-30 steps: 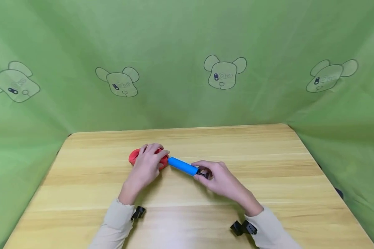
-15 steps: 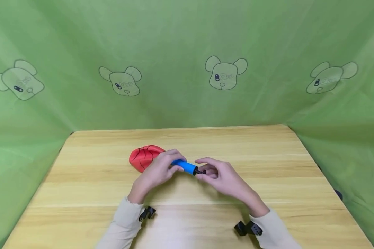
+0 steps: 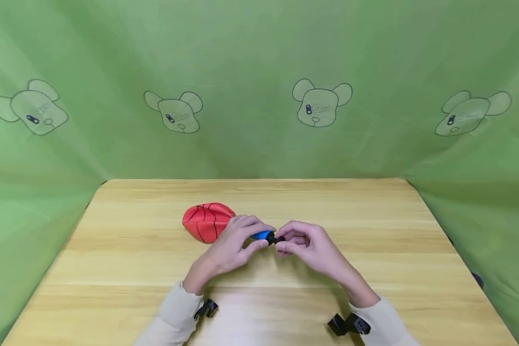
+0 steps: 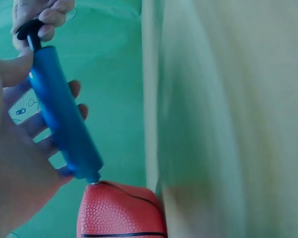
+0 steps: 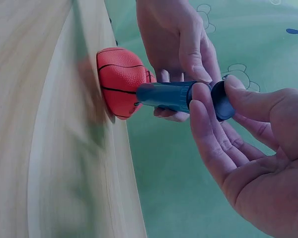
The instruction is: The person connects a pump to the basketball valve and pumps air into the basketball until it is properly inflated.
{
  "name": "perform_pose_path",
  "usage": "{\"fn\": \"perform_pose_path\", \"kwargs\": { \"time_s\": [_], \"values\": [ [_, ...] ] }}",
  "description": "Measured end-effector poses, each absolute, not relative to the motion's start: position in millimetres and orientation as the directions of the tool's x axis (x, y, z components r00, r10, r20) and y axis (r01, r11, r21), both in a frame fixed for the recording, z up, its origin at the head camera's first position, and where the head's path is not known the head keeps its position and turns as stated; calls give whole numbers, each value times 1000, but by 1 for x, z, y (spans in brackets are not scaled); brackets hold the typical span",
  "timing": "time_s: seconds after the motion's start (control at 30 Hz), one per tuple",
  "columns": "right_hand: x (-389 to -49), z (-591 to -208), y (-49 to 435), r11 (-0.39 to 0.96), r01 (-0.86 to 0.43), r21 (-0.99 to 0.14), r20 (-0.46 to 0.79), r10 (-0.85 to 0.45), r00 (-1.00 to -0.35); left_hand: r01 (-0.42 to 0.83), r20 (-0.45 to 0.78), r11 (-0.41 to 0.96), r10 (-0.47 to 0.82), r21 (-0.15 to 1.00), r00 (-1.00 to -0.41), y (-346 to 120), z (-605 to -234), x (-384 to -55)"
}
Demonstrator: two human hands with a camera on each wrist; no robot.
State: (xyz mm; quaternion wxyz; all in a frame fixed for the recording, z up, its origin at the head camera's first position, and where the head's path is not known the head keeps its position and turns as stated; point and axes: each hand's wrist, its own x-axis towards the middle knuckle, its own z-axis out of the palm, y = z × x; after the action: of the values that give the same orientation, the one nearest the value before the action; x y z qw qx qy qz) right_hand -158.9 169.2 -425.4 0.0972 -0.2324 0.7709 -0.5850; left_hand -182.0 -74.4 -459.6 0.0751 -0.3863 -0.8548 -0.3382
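A partly deflated red basketball (image 3: 205, 223) with black lines lies on the table, its side caved in. The nozzle end of a blue hand pump (image 4: 64, 114) meets the ball in the left wrist view. My left hand (image 3: 233, 245) grips the pump's barrel, thumb on one side and fingers on the other, covering most of it from above. With thumb and fingertips my right hand (image 3: 313, 247) pinches the black pump handle (image 5: 222, 100). A short length of black rod shows between handle and barrel.
The wooden table (image 3: 363, 206) extends around both hands. A green cloth (image 3: 251, 57) with bear-head outlines hangs behind it and along both sides. Black camera mounts (image 3: 206, 309) sit at both sleeve cuffs.
My left hand has left the ball and moved right onto the pump's barrel. The ball, previously half covered, now shows. My right hand stays at the handle, its grip shifted towards the handle's end.
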Motion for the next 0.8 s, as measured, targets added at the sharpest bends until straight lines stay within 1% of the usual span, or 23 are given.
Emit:
{"fn": "perform_pose_path", "kwargs": {
  "time_s": [0.2, 0.43, 0.57, 0.7, 0.8],
  "values": [
    [-159, -429, 168, 150, -240, -959, 141, -483, -864, 732, 445, 435, 593, 524, -671, -73, -464, -180],
    [-155, -420, 173, 177, -257, -950, 133, -517, -846, 699, 446, 341, 579, 629, -683, -75, -464, -181],
    [-148, -405, 183, 160, -314, -936, 181, -547, -818, 695, 452, 313, 577, 648, -681, -77, -461, -184],
    [-139, -384, 199, 107, -388, -916, 261, -574, -776, 696, 457, 323, 568, 641, -685, -81, -459, -186],
    [-133, -371, 209, 79, -410, -909, 289, -591, -753, 693, 453, 328, 566, 642, -688, -84, -457, -187]
  ]
}}
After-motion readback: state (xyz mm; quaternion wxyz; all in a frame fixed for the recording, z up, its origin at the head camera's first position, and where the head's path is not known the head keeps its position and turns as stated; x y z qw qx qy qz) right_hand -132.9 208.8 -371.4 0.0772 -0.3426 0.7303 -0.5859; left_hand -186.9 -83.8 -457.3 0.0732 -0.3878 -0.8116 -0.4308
